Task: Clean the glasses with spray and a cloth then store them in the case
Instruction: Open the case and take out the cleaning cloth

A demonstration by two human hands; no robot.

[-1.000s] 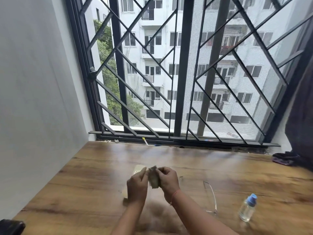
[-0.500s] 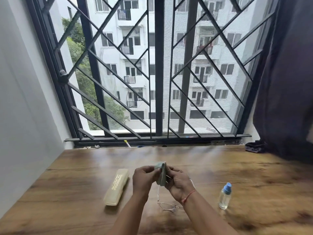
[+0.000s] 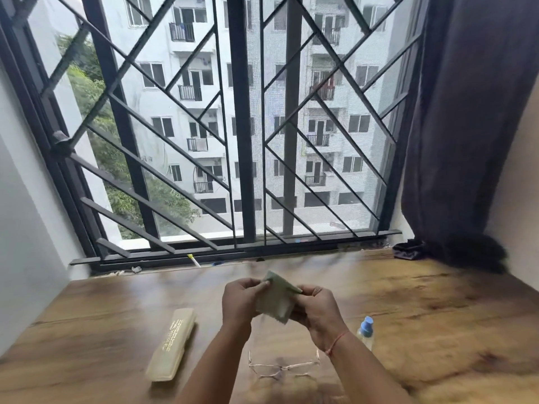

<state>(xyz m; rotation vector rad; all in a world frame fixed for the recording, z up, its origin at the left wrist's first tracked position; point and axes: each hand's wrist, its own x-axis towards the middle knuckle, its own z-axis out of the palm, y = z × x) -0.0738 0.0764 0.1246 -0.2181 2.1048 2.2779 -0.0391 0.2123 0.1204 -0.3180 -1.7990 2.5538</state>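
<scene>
As far as I can judge, step: readying the cloth (image 3: 275, 301), with no spraying, wiping or storing done yet.
Left hand (image 3: 239, 301): pinches the cloth's upper edge between thumb and fingers.
Right hand (image 3: 318, 313): fingers curled round the cloth's right side, so the cloth hangs between both hands, above the table.
Glasses (image 3: 284, 367): flat on the table below the wrists, temples apparently unfolded, touched by neither hand.
Spray bottle (image 3: 365, 330): upright, blue cap, just right of the right wrist.
Case (image 3: 172, 344): pale, closed, lying left of the glasses and apart from them.
Next move: I reckon one hand must release the cloth to fetch the bottle or the glasses. The thin frame wants a light pinch.
Surface: wood-grain table (image 3: 437, 316) running up to the sill.
Room: barred window grille (image 3: 242, 126) ahead, dark curtain (image 3: 466, 126) at right, pale wall (image 3: 26, 228) at left.
</scene>
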